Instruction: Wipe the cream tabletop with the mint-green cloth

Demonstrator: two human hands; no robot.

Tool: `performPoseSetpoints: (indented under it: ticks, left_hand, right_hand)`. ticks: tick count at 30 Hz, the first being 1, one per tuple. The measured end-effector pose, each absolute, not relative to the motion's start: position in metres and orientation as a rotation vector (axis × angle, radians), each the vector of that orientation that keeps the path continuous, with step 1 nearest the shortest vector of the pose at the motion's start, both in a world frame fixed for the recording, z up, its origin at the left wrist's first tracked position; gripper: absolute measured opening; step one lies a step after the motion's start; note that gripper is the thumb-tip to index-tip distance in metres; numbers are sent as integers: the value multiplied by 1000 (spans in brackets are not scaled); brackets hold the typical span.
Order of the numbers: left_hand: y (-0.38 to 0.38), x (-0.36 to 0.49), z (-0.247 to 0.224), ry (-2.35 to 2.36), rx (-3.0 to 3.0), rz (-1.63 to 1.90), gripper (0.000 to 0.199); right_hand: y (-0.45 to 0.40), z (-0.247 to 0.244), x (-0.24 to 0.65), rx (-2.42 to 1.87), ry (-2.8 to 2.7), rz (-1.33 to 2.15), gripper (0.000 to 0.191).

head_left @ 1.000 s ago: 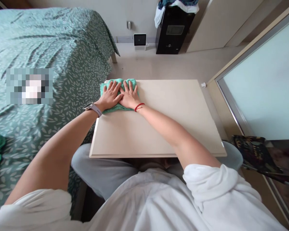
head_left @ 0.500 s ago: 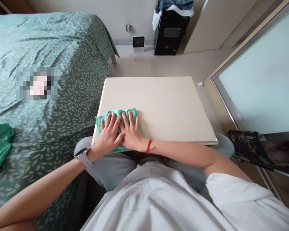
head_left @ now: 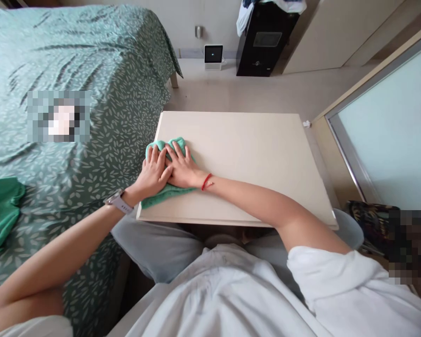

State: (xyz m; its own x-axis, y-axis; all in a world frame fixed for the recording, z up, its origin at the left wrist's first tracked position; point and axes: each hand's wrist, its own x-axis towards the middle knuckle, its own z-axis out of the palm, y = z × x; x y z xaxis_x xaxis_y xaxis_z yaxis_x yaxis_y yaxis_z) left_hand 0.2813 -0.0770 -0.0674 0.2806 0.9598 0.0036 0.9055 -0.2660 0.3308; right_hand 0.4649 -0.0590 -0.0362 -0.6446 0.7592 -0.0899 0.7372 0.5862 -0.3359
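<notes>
A green cloth [head_left: 166,195] lies bunched on the left part of a small cream tabletop [head_left: 252,150]. Both palms press down on it side by side. My left hand [head_left: 153,172], with a watch on its wrist, has its fingers stretched forward over the cloth near the table's left edge. Just to its right, my right hand [head_left: 182,167] rests flat with fingers spread, a red string bracelet at the wrist. My left thumb touches or overlaps the right hand. Much of the cloth is hidden beneath the hands.
To the left stands a bed with a green leaf-patterned cover [head_left: 115,98], and a second green cloth [head_left: 3,210] lies on it. A small white screen device [head_left: 213,57] and a black cabinet [head_left: 266,42] stand by the wall. A frosted panel [head_left: 393,112] is at the right.
Both hands have pushed the cloth forward, away from my body, along the table's left side. The cloth's front edge now lies farther from the near table edge. The camera view has shifted slightly.
</notes>
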Motion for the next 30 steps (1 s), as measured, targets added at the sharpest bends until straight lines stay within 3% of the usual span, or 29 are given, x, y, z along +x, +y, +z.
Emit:
performPoseSetpoints:
  ticks: [8,16,23,30]
  left_hand:
    - [66,292,-66,1685,2329,296,92]
    - [144,284,-78,1506,2484,409,101]
    - [129,282,-80,1527,2470,456,102]
    - [38,269,-80,1618,2357,513,100]
  right_hand:
    - [63,-51,463,-1444,-2561,534,76]
    - [110,-50,460,-1541,-2426,495,72]
    - [100,-53,461,-1523,-2436,495,76]
    - [27,-39,461,-1444,-2607,517,79]
